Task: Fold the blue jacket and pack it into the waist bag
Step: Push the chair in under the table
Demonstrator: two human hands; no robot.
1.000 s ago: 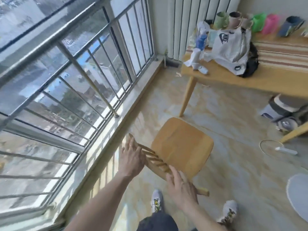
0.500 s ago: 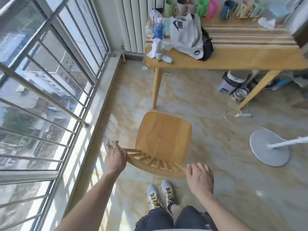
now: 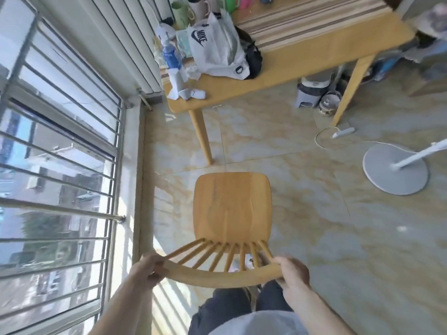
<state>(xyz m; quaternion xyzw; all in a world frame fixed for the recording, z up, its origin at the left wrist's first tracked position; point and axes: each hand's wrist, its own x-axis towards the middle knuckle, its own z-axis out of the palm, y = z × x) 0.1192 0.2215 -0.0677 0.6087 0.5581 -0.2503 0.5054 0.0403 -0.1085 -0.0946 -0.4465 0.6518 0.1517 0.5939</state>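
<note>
A light wooden chair [image 3: 231, 206] stands on the tiled floor in front of me, its seat facing the table. My left hand [image 3: 147, 270] grips the left end of the curved top rail and my right hand [image 3: 291, 270] grips the right end. On the wooden table [image 3: 302, 59] a white Nike bag [image 3: 215, 48] leans against a black bag [image 3: 252, 56]. No blue jacket is visible.
Several mugs [image 3: 200, 6], a blue-labelled bottle [image 3: 171, 56] and crumpled white cloths [image 3: 186, 93] sit on the table's left end. A fan base [image 3: 394, 169] and a power strip [image 3: 343, 132] lie on the floor at right. A barred window [image 3: 60, 165] runs along the left.
The chair has turned square to me and come closer. My right hand, open over the rail half a second ago, has closed on its right end. The view has tilted down.
</note>
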